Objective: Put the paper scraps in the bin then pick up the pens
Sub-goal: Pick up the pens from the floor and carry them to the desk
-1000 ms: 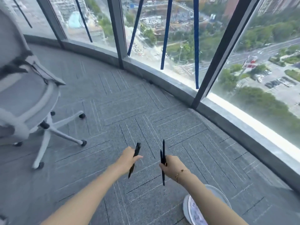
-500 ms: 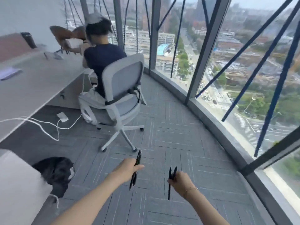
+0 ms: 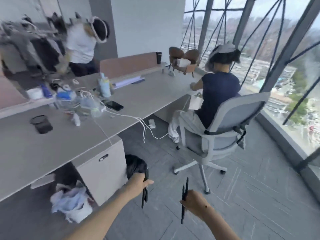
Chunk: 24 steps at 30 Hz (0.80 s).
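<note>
My left hand [image 3: 138, 183] is closed around black pens [image 3: 145, 194] that point down at the carpet. My right hand [image 3: 195, 202] grips two more black pens [image 3: 183, 193], their tips sticking up and down past the fist. Both hands are held out low in front of me, above the grey carpet, a little apart. A black mesh pen cup [image 3: 41, 124] stands on the long beige desk [image 3: 26, 153] to my left. No paper scraps or bin show in this view.
A person sits on a grey swivel chair [image 3: 225, 134] at the desk ahead. Another person stands at the far left. A black bag [image 3: 134, 165] lies beside the desk cabinet [image 3: 102, 172], and a bundle of cloth [image 3: 71, 202] under the desk. Cables trail to the floor. Glass wall on the right.
My view has swung left and up from the window and carpet to the desk and seated person. Both hands keep their pens, held in much the same pose.
</note>
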{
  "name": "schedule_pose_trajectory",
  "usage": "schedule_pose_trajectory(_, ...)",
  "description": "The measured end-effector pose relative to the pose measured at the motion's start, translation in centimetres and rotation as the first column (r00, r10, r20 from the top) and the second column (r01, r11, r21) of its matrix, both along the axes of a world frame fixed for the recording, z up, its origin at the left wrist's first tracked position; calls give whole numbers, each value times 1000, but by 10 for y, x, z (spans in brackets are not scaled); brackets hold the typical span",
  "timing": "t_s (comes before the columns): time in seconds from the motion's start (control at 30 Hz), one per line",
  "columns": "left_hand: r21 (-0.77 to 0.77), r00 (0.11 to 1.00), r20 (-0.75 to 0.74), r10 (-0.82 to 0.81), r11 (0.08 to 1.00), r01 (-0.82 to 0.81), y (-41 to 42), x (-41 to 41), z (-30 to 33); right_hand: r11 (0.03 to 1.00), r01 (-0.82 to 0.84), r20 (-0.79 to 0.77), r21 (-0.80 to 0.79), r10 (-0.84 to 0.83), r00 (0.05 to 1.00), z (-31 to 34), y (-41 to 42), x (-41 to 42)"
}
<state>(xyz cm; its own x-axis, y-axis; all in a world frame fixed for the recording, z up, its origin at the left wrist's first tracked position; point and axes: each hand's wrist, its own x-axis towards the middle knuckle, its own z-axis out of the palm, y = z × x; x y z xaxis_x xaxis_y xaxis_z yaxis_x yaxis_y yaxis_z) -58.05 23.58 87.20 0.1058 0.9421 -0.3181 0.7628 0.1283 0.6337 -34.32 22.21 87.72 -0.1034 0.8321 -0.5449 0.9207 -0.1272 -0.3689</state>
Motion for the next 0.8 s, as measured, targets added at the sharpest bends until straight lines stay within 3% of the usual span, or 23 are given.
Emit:
schedule_pose_trajectory(0.2, 31, 965, 86, 246, 968, -249, 27, -111, 24, 980, -191, -79, 57, 195, 978, 24, 88, -111)
schedule_pose_trajectory(0.33, 37, 891, 145, 431, 897, -440, 42, -177, 39, 934, -329, -56, 137, 339, 939, 38, 127, -184)
schedule_pose_trajectory(0.57, 24, 793, 140, 594, 798, -602, 69, -268, 38, 810, -569, -63, 141, 581, 812, 47, 202, -287)
schedule_pose_trajectory(0.8, 45, 637, 204, 744, 642, -765, 121, -330, 18, 723, -661, -175, 200, 690, 702, 35, 296, -384)
